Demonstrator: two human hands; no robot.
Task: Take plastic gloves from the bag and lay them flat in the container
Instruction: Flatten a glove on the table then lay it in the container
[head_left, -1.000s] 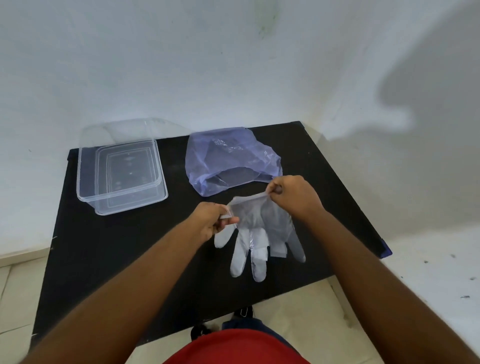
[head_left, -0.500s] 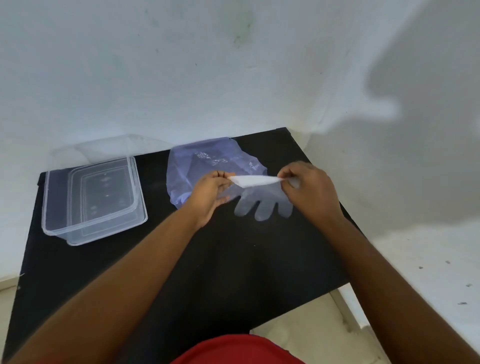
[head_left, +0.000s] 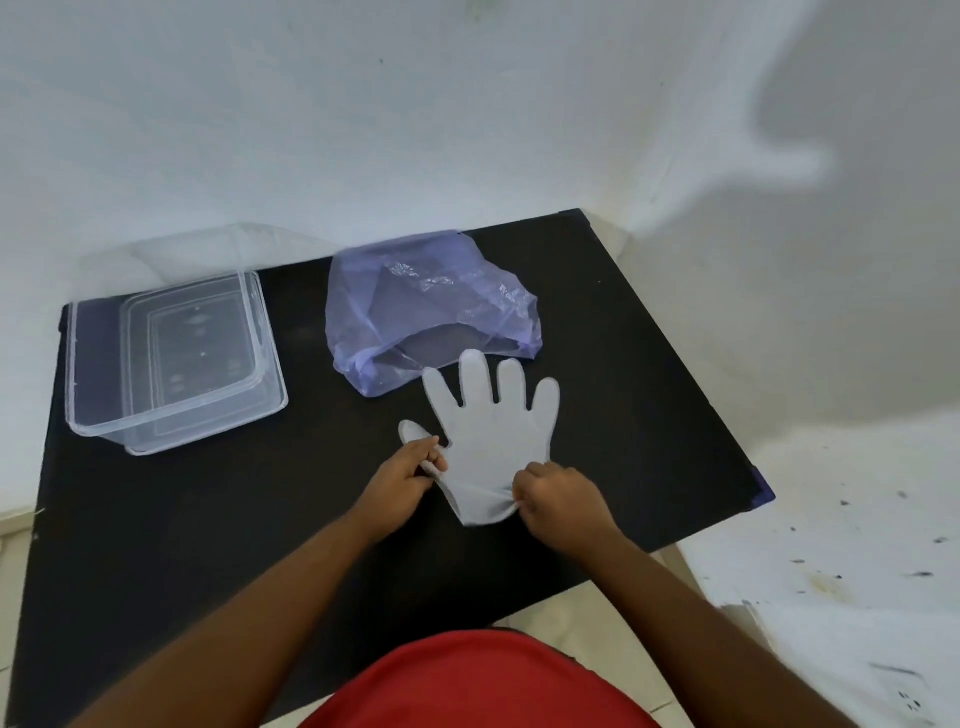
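A clear plastic glove (head_left: 493, 436) lies spread flat on the black table (head_left: 208, 519), fingers pointing away from me toward the bag. My left hand (head_left: 402, 480) pinches its cuff edge by the thumb. My right hand (head_left: 558, 496) pinches the cuff's right side. The purple translucent bag (head_left: 426, 306) sits just behind the glove, its mouth open toward me. The clear rectangular container (head_left: 171, 353) stands at the table's left rear, apart from both hands.
White walls meet in a corner behind the table. The table's right edge (head_left: 727, 415) drops to a speckled white floor. A clear lid leans behind the container (head_left: 208, 249). My red shirt shows at the bottom.
The glove was held up in the air by its cuff, fingers hanging. It has been flipped over and laid flat on the table, fingers pointing away, both hands still gripping the cuff.
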